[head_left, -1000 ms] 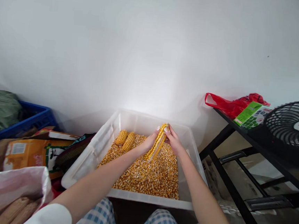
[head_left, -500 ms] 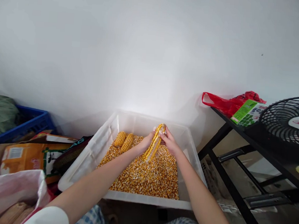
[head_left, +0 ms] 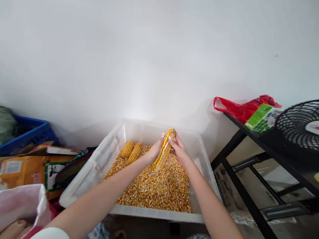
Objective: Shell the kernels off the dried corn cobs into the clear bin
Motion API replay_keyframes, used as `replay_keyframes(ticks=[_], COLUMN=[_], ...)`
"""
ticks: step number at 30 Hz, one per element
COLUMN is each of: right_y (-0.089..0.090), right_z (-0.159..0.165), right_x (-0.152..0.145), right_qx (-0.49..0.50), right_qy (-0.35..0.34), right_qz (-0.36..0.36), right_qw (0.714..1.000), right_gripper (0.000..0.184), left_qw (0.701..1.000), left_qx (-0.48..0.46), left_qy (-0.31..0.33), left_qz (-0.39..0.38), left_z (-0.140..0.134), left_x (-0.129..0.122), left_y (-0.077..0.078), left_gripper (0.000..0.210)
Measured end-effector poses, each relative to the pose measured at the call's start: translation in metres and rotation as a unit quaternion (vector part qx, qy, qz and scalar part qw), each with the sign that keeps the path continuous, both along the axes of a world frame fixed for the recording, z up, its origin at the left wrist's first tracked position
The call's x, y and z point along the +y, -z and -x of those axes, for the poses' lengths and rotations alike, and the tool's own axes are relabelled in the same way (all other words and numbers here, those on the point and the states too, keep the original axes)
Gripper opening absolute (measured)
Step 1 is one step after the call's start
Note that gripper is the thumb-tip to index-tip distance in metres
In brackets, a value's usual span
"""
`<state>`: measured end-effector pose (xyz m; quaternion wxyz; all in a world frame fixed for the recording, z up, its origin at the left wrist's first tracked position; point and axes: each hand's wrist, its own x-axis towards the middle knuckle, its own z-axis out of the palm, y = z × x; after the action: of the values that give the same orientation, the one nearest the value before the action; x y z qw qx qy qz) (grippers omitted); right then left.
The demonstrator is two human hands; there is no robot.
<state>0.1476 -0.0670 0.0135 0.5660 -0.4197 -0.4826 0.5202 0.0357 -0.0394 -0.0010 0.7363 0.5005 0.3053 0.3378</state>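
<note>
Between my two hands is a corn cob (head_left: 163, 154), tilted with its upper end away from me. Yellow kernels cover most of it, while bare pale strips show along its side. My left hand (head_left: 155, 150) is closed around its left side. On the right side, my right hand (head_left: 179, 150) grips near the upper end, thumb pressed on the cob. Below lies a heap of loose corn kernels (head_left: 153, 191) inside a white plastic bin (head_left: 157, 213). Two more corn cobs, one at the left (head_left: 127, 149) and another beside it (head_left: 135, 152), rest on the kernels.
To the right, a black table (head_left: 274, 144) bears a fan (head_left: 315, 125), a green and white box (head_left: 262, 118) and a red plastic bag (head_left: 238, 109). At left are a blue crate (head_left: 32, 129), an orange package (head_left: 22, 170) and a white bag (head_left: 10, 199). A wall stands behind.
The cob has turned slightly in my hands, and my right thumb has shifted on it. The whole view has moved a little.
</note>
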Motion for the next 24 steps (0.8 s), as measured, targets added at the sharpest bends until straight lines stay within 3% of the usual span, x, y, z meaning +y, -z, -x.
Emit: replay_keyframes(ticks=[4,11,14,18,24], right_y=[0.001,0.004,0.002,0.005,0.004], right_z=[0.013,0.005,0.007,0.012,0.005], right_x=[-0.005,-0.003,-0.003,-0.004,-0.001], right_qx=[-0.027,-0.021,-0.020,-0.036,-0.046], right_qy=[0.015,-0.026,-0.026,0.026,-0.020], right_qz=[-0.038,0.018,0.018,-0.010,0.028], right_qw=[0.999,0.999,0.999,0.999,0.998], right_gripper=[0.054,0.053,0.049,0.044,0.044], left_qw=[0.999,1.000,0.998,0.987,0.999], left_qx=[-0.028,-0.003,0.004,0.032,-0.025], left_qy=[-0.035,-0.012,-0.047,-0.109,-0.034], left_qz=[0.009,0.006,-0.034,-0.111,-0.021], left_z=[-0.001,0.005,0.005,0.003,0.005], left_x=[0.002,0.004,0.005,0.006,0.008], left_y=[0.000,-0.003,-0.003,0.001,0.001], left_gripper=[0.066,0.072,0.069,0.059,0.063])
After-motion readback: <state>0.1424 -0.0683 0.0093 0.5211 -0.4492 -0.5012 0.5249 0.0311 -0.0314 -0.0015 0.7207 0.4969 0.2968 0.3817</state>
